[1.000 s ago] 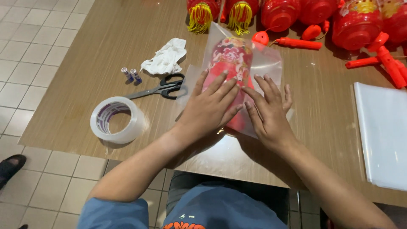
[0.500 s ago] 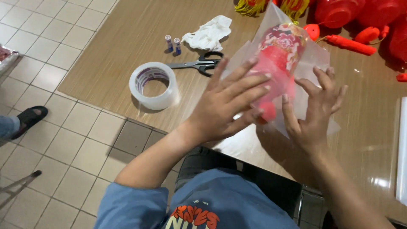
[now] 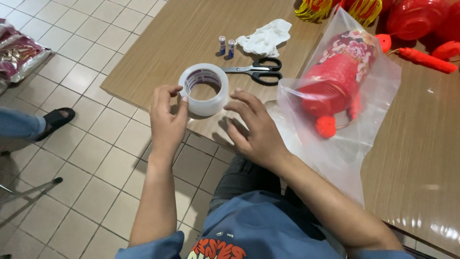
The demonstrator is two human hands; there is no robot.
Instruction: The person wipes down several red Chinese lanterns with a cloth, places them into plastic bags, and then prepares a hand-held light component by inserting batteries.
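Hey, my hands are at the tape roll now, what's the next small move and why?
Probably lift the tape roll with the left hand, whose fingers already touch its side, while the right hand finds the loose end. The red lantern lies in its clear bag, whose near end looks open.

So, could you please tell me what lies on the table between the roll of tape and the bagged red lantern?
In the head view, the right hand lies between the roll of tape and the bagged red lantern, over bare table.
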